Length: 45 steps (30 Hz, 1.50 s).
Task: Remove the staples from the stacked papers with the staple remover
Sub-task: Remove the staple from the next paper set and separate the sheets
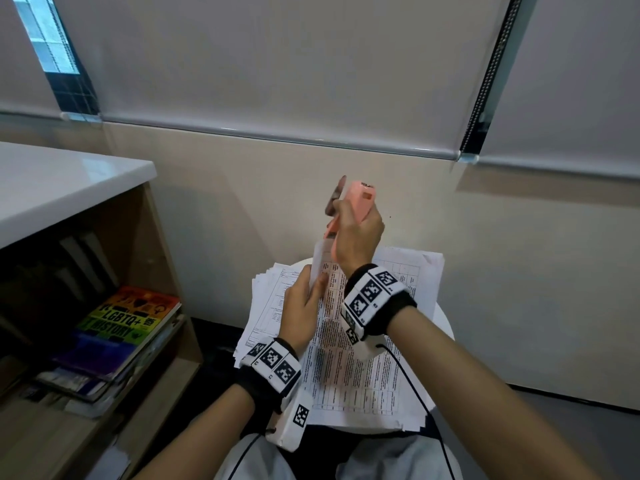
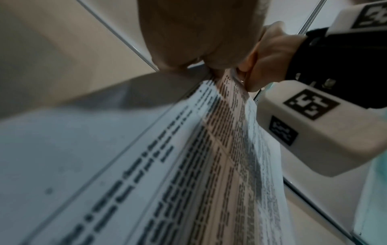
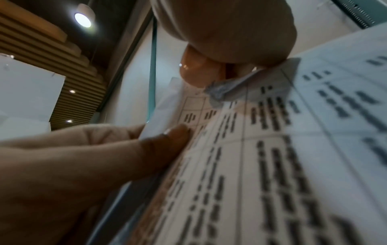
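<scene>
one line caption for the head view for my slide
Right hand grips a pink staple remover at the lifted corner of printed white papers, pinched by the left hand.

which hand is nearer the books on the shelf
Left. The left hand pinches the lifted paper on the side toward the books; the right hand, gripping the pink staple remover, is higher and farther right.

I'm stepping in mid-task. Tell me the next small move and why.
Probably pull the staple remover gently up and away. The right hand grips it at the lifted corner of the papers, and the left hand pinches that corner. The staple itself isn't visible.
</scene>
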{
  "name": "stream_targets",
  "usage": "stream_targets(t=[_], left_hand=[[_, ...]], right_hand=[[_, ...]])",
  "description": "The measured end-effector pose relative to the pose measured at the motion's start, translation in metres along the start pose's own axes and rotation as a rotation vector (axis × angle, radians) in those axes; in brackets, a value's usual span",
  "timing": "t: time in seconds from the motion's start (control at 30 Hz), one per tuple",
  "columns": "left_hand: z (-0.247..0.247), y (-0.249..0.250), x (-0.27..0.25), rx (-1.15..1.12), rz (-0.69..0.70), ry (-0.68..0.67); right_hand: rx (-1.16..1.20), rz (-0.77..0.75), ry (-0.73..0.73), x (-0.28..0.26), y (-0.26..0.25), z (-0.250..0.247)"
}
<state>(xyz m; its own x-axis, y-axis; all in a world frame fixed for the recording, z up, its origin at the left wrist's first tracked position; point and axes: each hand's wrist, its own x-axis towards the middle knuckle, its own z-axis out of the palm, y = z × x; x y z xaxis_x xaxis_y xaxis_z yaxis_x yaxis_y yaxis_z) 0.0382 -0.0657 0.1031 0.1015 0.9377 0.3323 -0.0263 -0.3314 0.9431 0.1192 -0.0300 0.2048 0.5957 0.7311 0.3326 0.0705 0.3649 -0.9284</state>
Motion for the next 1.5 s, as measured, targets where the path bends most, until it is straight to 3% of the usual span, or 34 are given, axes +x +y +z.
stream_targets(t=[0.23,0.4,0.5,0.63,0.7,0.8,0.93,1.0,1.1,1.3,1.4,1.5], left_hand=[[0.000,0.003,0.000,0.016,-0.009,-0.018],[0.001,0.004,0.003,0.036,-0.019,-0.030],[-0.005,0.001,0.004,-0.009,-0.080,-0.063],[-0.012,-0.002,0.005,-0.085,-0.132,-0.074],[-0.012,0.000,0.006,-0.128,-0.134,-0.077],[-0.008,0.002,0.013,-0.123,-0.113,-0.069],[0.004,-0.004,0.022,-0.114,-0.108,-0.079],[0.009,-0.009,0.025,-0.107,-0.120,-0.070],[0.012,-0.022,0.030,-0.121,-0.152,-0.082],[0.021,-0.035,0.042,-0.214,-0.173,-0.194],[0.024,-0.045,0.052,-0.160,-0.163,-0.113],[0.013,-0.064,0.058,-0.002,-0.177,-0.050]], right_hand=[[-0.068,-0.078,-0.024,-0.003,0.006,0.010],[-0.054,-0.044,-0.060,0.002,0.001,0.001],[0.097,-0.019,-0.029,0.015,-0.004,-0.022],[0.014,0.072,0.116,0.036,0.008,-0.093],[0.089,0.132,-0.004,0.032,0.024,-0.133],[0.124,0.299,-0.302,0.004,0.044,-0.173],[-0.058,0.427,-0.594,-0.020,0.081,-0.197],[-0.116,0.456,-0.583,-0.022,0.092,-0.200],[-0.133,0.465,-0.428,-0.014,0.101,-0.204],[0.164,0.646,-0.583,0.002,0.117,-0.197],[0.173,0.689,-0.619,-0.001,0.124,-0.189],[-0.026,0.710,-0.489,0.007,0.125,-0.190]])
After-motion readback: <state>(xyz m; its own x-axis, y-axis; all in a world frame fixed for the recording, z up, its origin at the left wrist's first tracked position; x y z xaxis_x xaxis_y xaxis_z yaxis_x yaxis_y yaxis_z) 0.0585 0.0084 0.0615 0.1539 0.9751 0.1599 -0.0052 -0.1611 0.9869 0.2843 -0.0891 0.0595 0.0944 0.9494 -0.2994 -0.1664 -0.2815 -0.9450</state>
